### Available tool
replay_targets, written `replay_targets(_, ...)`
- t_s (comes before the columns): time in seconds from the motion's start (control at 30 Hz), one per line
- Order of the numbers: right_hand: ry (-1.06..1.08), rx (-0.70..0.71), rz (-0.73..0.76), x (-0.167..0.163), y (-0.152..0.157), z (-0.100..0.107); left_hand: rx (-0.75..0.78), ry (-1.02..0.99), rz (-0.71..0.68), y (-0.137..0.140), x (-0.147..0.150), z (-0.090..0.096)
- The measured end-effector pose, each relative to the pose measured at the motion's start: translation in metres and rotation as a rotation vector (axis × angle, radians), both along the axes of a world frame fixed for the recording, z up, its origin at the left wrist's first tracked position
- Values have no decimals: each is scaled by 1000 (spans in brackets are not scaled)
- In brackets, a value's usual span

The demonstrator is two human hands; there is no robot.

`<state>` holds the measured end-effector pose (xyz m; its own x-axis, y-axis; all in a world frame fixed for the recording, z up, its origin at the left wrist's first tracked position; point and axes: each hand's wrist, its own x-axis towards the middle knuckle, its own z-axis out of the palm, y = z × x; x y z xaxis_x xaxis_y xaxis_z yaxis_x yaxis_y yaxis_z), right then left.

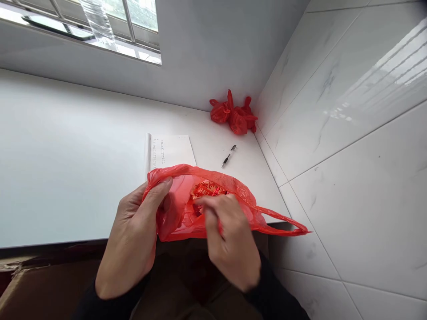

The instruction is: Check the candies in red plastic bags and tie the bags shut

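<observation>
My left hand [135, 226] grips the left side of a red plastic bag [233, 180], its thumb pressed over the rim. The bag's mouth faces up, and one handle loop stretches out to the right. Inside lie several red and orange printed wrappers [207, 189], partly covered by the bag and my fingers. My right hand [230, 240] is over the mouth, slightly blurred. Its index finger reaches toward the wrappers with the thumb apart from it, and no held thing shows between them. The remaining fingers are partly hidden.
Beyond the bag, an open notebook [175, 151] and a black pen [228, 156] lie on the white table [73, 164]. Knotted red bags [238, 118] sit in the corner by the tiled wall [336, 164]. A clear bottle [98, 24] and a dark-edged flat device [60, 27] rest on the windowsill.
</observation>
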<state>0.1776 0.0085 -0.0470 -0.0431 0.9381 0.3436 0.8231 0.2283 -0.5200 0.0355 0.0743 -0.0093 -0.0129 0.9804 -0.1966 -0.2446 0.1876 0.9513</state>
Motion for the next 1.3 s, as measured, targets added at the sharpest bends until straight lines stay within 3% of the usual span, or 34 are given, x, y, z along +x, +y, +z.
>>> replay_targets(0.1,-158,-276,-98,3,50,-19,-10,37,-26,1,-3,-5)
replay_targets(0.2,-253,-447,-120,3,68,-33,-23,75,-54,3,-5,-10)
replay_targets(0.37,-254,-434,-166,2,70,-34,-34,59,-56,6,-6,-13)
replay_targets(0.57,-224,-411,-187,4,68,-18,-44,53,-55,5,-5,-12)
replay_targets(0.7,-228,-459,-181,5,56,-9,-31,71,-49,5,-6,-13)
replay_targets(0.9,-287,-414,-128,10,30,-14,-6,92,-56,2,-6,-16)
replay_targets(1.1,-282,-560,-313,26,35,-8,68,121,-137,-1,-3,-12)
replay_targets(1.3,-234,-519,-365,41,47,-10,92,165,-175,-2,1,-11)
